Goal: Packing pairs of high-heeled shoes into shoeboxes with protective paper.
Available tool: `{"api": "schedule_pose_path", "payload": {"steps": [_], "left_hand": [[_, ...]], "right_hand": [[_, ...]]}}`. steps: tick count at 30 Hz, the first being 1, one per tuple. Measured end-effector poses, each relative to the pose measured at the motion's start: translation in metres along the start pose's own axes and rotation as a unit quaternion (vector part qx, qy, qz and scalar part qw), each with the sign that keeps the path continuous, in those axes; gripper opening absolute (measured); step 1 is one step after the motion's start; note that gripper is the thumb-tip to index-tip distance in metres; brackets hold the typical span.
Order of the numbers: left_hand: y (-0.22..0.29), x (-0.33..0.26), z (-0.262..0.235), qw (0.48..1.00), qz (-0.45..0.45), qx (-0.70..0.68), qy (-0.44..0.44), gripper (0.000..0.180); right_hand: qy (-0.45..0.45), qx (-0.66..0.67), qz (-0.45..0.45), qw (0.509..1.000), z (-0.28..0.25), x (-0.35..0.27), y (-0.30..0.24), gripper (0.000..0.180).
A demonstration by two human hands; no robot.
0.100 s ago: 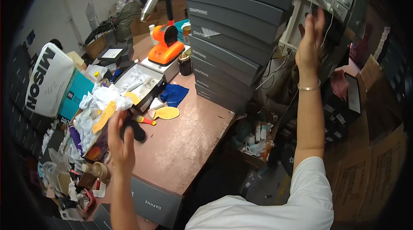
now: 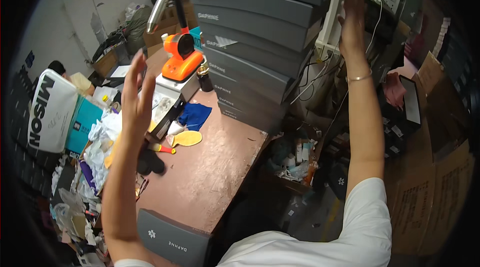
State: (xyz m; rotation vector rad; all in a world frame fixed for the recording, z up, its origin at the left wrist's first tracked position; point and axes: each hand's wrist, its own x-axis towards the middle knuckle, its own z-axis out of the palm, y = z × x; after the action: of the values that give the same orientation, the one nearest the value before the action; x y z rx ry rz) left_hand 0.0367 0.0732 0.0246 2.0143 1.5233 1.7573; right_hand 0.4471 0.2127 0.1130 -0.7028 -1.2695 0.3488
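Both hands up, apart, holding nothing I can see. Left hand [image 2: 136, 94] open, thumb off the fingers, left of the orange device [image 2: 184, 59]. Right hand [image 2: 353, 27] looks open, blurred, right of the tall grey box stack [image 2: 255, 37]. Stack stands unevenly on the pinkish table [image 2: 210, 177], beside a blue cloth [image 2: 196, 115] and yellow insole [image 2: 187, 138].
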Motion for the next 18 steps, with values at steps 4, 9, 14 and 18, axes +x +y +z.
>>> {"api": "schedule_pose_path", "payload": {"steps": [4,9,14,18], "left_hand": [[-0.004,0.170,0.083,0.984,-0.091,-0.147,0.043,0.095],[-0.037,0.238,0.125,0.942,-0.173,-0.285,0.025,0.091],[-0.043,0.223,0.144,0.950,-0.108,-0.294,-0.002,0.080],[-0.089,0.175,0.155,0.944,-0.208,-0.247,-0.072,0.095]], "right_hand": [[-0.120,-0.019,0.034,0.992,-0.021,0.059,0.042,0.067],[-0.178,0.187,-0.038,0.965,0.011,0.057,0.045,0.054],[-0.130,0.109,-0.042,0.985,0.000,0.050,0.056,0.062],[-0.072,-0.038,-0.012,0.997,-0.028,-0.024,0.104,0.068]]}}
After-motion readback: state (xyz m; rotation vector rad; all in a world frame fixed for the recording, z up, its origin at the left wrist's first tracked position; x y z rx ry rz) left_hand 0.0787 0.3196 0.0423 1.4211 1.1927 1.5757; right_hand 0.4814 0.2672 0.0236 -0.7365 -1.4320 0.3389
